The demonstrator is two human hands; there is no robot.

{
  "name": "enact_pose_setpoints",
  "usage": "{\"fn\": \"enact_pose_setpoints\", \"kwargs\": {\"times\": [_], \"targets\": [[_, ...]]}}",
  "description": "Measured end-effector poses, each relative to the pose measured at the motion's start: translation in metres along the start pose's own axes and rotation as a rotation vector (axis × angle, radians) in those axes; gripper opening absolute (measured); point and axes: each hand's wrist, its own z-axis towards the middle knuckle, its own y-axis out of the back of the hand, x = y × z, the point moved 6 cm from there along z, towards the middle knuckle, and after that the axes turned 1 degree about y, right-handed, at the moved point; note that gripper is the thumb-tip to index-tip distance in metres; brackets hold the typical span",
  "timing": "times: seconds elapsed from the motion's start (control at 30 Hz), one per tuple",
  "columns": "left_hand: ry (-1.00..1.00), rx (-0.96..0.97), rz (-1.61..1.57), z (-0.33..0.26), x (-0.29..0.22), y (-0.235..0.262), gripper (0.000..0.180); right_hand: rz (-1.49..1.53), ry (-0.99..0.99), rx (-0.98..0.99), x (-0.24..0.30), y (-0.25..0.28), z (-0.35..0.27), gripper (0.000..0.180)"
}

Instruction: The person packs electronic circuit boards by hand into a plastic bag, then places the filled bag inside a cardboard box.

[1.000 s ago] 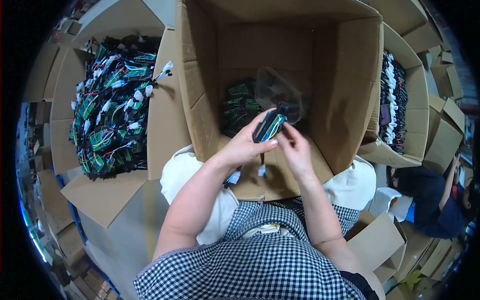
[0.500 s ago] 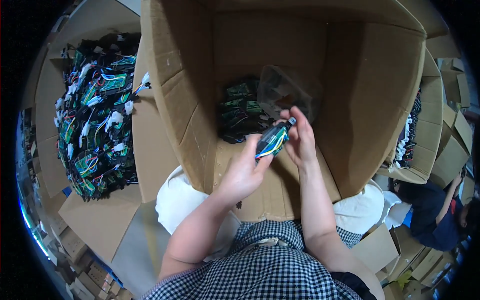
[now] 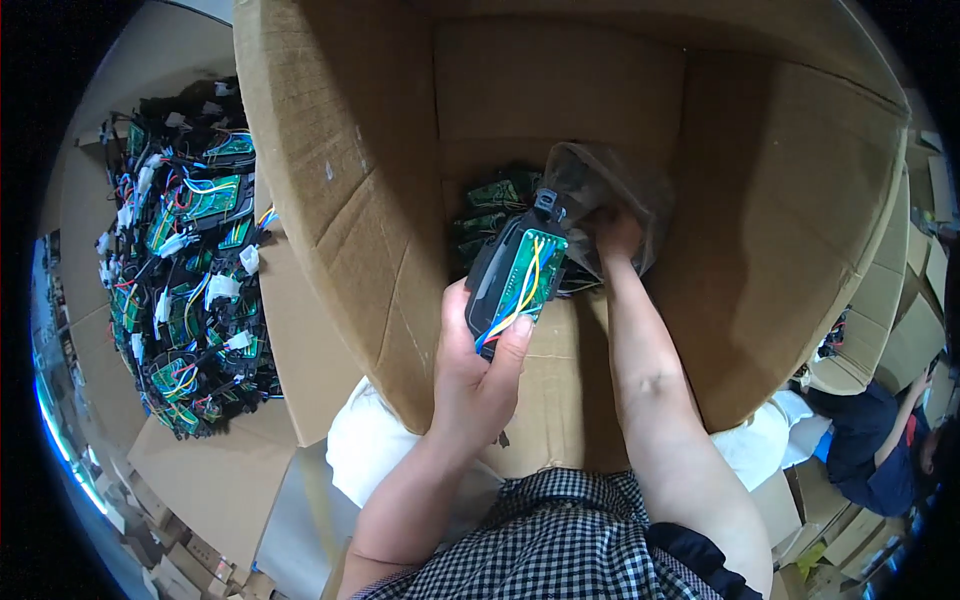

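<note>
My left hand point(image 3: 477, 372) grips the lower end of a black plastic housing with a green circuit board point(image 3: 522, 275) and yellow, white, red and blue wires. It holds this unit tilted, above the floor of a deep cardboard box point(image 3: 335, 165). At the back of the box, my right hand point(image 3: 618, 235) reaches into a clear plastic bag point(image 3: 590, 165). Film and shadow hide its fingers, so its grip cannot be made out. More circuit board units point(image 3: 490, 195) lie beside the bag, partly covered by the held one.
The tall box walls rise on both sides of my arms. To the left, an open carton point(image 3: 215, 475) holds a heap of wired circuit board units point(image 3: 185, 270). Another carton point(image 3: 870, 300) stands at the right. Beyond it is a person in dark clothes point(image 3: 870, 450).
My right hand has left the unit and moved forward into the plastic bag. The left hand has raised the unit and turned its board more toward me.
</note>
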Motion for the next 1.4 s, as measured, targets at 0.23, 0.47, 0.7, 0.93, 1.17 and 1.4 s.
{"fn": "enact_pose_setpoints", "kwargs": {"times": [0.23,0.47,0.7,0.93,1.17,1.4], "targets": [[0.121,0.043,-0.316,-0.008,0.005,-0.002,0.034,1.405,-0.202,0.211,0.034,0.056,-0.091,0.020],[0.150,0.560,-0.510,-0.034,-0.016,-0.036,0.048,1.655,0.030,0.581,0.108,0.164,-0.208,0.020],[0.162,0.670,-0.633,-0.099,0.012,-0.044,0.048,1.481,0.192,0.404,0.091,0.211,-0.272,0.018],[0.064,0.749,-1.009,-0.144,0.017,-0.053,0.038,1.952,0.094,0.629,0.066,0.232,-0.304,0.022],[0.047,0.761,-1.087,-0.167,0.004,-0.056,0.037,1.545,0.144,1.323,0.054,0.235,-0.343,0.019],[-0.048,0.690,-0.886,-0.177,-0.008,-0.046,0.041,1.854,0.987,0.819,0.074,0.295,-0.349,0.054]]}}
